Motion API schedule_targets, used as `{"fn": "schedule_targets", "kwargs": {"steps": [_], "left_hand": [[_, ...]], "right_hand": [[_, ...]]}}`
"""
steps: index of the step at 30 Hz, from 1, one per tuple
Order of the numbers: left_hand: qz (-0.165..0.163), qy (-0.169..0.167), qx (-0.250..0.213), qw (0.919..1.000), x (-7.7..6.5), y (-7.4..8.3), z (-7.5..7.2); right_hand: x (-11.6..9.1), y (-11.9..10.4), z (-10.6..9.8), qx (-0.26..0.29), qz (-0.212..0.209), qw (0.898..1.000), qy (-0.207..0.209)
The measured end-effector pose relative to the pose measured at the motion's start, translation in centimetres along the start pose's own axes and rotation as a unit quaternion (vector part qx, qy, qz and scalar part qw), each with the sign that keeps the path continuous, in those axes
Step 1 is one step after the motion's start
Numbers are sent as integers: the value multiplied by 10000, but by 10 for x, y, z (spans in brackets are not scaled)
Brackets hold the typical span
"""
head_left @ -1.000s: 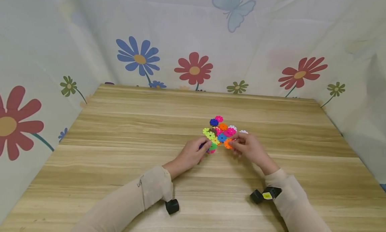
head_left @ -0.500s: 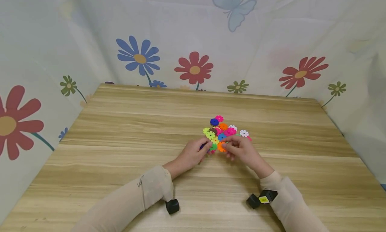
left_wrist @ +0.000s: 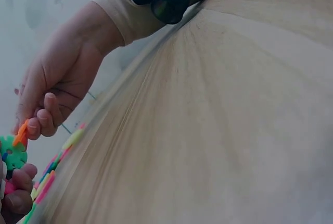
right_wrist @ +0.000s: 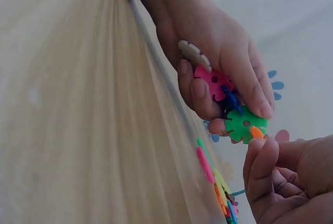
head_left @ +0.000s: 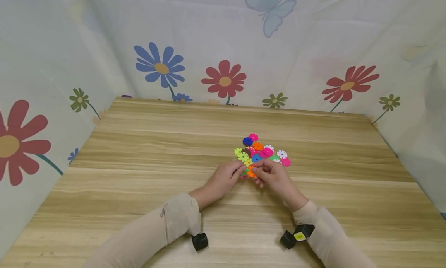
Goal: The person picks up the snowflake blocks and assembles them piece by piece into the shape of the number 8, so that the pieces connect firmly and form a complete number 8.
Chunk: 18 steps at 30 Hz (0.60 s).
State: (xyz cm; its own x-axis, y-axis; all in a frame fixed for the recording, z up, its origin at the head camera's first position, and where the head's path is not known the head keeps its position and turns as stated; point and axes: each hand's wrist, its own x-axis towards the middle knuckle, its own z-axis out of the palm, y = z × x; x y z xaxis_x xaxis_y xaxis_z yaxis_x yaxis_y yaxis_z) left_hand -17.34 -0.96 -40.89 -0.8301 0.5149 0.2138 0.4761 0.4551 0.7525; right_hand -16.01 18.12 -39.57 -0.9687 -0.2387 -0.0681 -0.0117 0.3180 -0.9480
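Around a small chain of notched plastic flower discs, my left hand point(head_left: 223, 179) curls its fingers, with the thumb on a green disc point(right_wrist: 235, 125). A dark blue disc point(right_wrist: 231, 99) stands edge-on between the green one and a pink disc point(right_wrist: 207, 81). A greyish-white disc point(right_wrist: 193, 55) sits at the chain's other end. Between thumb and forefinger, my right hand point(head_left: 275, 179) pinches an orange disc point(head_left: 251, 171). In the right wrist view, the orange disc's edge meets the green disc's rim, at right angles to it.
Just beyond the hands lies a loose pile of discs, including a yellow disc point(head_left: 242, 156), a blue disc point(head_left: 256, 158) and a dark blue disc point(head_left: 247, 141). A white disc point(head_left: 282, 154) lies at its right side. The wooden table point(head_left: 146, 144) backs onto a flower-printed curtain point(head_left: 195, 36).
My right hand has moved left with the orange disc, bringing it up to the green disc. White and pink discs at the pile's right side have come into sight. My left hand has barely moved.
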Motion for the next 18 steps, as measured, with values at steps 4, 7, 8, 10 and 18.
{"fn": "schedule_targets", "kwargs": {"steps": [4, 7, 8, 10, 18], "left_hand": [[-96, -24, 61, 9999, -1, 1, 1], [-426, -194, -316, 9984, -1, 1, -1], [-550, -250, -503, 9969, -1, 1, -1], [-792, -369, -889, 9922, -1, 0, -3], [-1122, -475, -1759, 9768, 1, -3, -10]], "right_hand": [[0, 1, 3, -36, -18, 10000, 85], [0, 1, 3, -94, -122, 9999, 73], [1, 1, 2, -121, -156, 9998, 52], [2, 1, 1, -166, -208, 9996, 6], [5, 1, -6, -331, -200, 9992, 96]]}}
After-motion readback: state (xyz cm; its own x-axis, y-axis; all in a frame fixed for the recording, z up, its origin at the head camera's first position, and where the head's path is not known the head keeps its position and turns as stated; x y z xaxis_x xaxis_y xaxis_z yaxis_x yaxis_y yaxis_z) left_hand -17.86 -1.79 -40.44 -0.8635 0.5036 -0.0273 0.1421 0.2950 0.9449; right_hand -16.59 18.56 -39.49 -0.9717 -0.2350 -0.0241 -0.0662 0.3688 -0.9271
